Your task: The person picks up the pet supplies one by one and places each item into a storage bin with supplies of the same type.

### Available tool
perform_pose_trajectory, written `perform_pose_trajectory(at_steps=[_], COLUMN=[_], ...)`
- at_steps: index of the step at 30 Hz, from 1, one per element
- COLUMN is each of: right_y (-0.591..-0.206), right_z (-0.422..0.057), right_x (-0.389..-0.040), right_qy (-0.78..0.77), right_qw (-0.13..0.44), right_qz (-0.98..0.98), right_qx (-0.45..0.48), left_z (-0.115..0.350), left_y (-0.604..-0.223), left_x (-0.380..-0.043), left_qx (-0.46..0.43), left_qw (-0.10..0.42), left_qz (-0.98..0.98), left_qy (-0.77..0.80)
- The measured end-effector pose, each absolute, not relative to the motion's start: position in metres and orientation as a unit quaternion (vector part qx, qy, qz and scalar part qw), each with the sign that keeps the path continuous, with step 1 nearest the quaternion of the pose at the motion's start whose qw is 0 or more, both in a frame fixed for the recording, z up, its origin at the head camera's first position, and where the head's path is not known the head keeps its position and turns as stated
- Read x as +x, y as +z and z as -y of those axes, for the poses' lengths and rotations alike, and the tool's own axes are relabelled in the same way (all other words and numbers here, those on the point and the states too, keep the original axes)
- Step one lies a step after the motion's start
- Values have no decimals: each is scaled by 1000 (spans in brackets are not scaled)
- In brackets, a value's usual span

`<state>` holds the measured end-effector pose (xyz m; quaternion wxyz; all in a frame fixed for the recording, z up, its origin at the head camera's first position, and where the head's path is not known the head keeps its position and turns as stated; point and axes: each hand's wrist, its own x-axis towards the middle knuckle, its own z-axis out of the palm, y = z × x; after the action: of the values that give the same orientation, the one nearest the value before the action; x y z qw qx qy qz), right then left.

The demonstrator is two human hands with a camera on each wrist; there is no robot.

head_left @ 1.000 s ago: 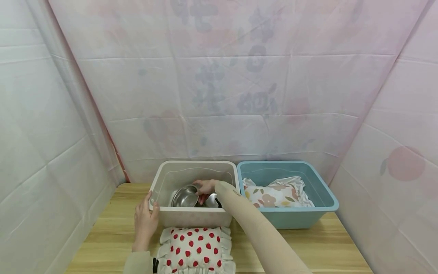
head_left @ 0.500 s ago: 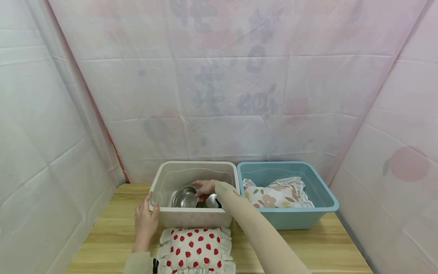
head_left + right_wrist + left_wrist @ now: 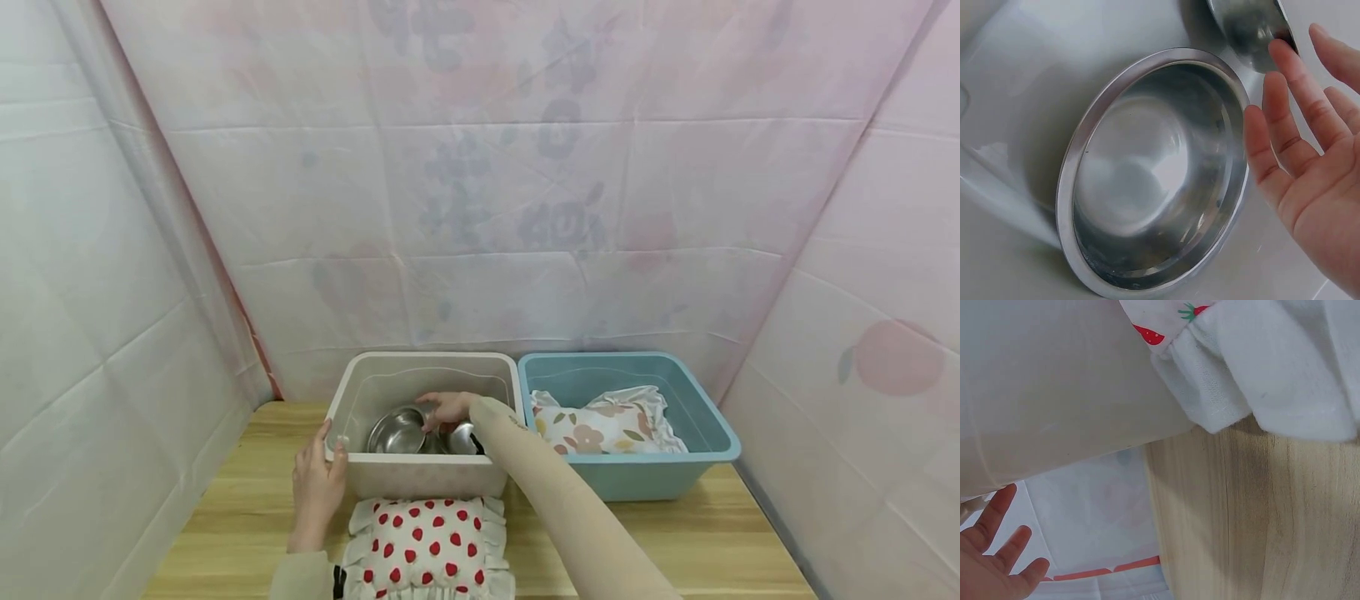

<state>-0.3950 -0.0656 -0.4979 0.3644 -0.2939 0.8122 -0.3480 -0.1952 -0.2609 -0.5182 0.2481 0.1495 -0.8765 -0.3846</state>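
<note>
A beige plastic bin [image 3: 427, 477] holds two shiny metal bowls, a left one [image 3: 396, 432] and a right one [image 3: 459, 438]. My right hand [image 3: 448, 408] reaches in between them. Its fingers are extended in the right wrist view, fingertips at the rim of the far bowl [image 3: 1250, 28]; contact is hard to tell. The nearer bowl [image 3: 1132, 165] lies tilted beside the palm. My left hand [image 3: 318, 483] rests at the bin's front left corner, thumb on the rim. In the left wrist view, the left hand's fingers [image 3: 999, 509] are spread, one touching the bin's outside [image 3: 1066, 381].
A strawberry-print cushion [image 3: 427, 546] lies on the wooden table [image 3: 232, 508] in front of the beige bin. Against the bin's right side stands a blue bin [image 3: 645, 479] holding a floral cushion [image 3: 600, 427]. Fabric walls [image 3: 487, 200] enclose the table behind and on both sides.
The left bowl has shifted a little to the left, and my right hand has moved slightly left with it. More of the right bowl shows. The left hand stays at the corner.
</note>
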Motion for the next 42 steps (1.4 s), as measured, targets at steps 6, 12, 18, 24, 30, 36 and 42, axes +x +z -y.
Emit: perform_pose_trajectory(at_steps=[6, 12, 18, 24, 30, 36, 42], right_y=[-499, -502, -501, -498, -494, -482, -477], right_z=[66, 68, 69, 66, 64, 60, 58], right_x=[-396, -405, -407, -399, -391, -383, -381], right_qy=[-337, -313, -312, -308, -304, -303, -299], right_qw=[369, 378, 381, 374, 369, 379, 393], right_qz=[-813, -818, -817, -824, -829, -825, -821], right_qx=[-299, -302, -298, -296, -289, -290, -287], left_z=[261, 261, 261, 261, 261, 261, 260], left_y=[-518, -520, -518, -518, -518, -516, -515], left_x=[-195, -195, -196, -196, -195, -195, -194], left_qx=[145, 143, 142, 142, 139, 140, 142], left_qw=[252, 264, 263, 260, 263, 256, 253], left_qz=[878, 878, 876, 877, 878, 879, 880], left_qy=[-381, -373, -377, -378, -376, -378, -376])
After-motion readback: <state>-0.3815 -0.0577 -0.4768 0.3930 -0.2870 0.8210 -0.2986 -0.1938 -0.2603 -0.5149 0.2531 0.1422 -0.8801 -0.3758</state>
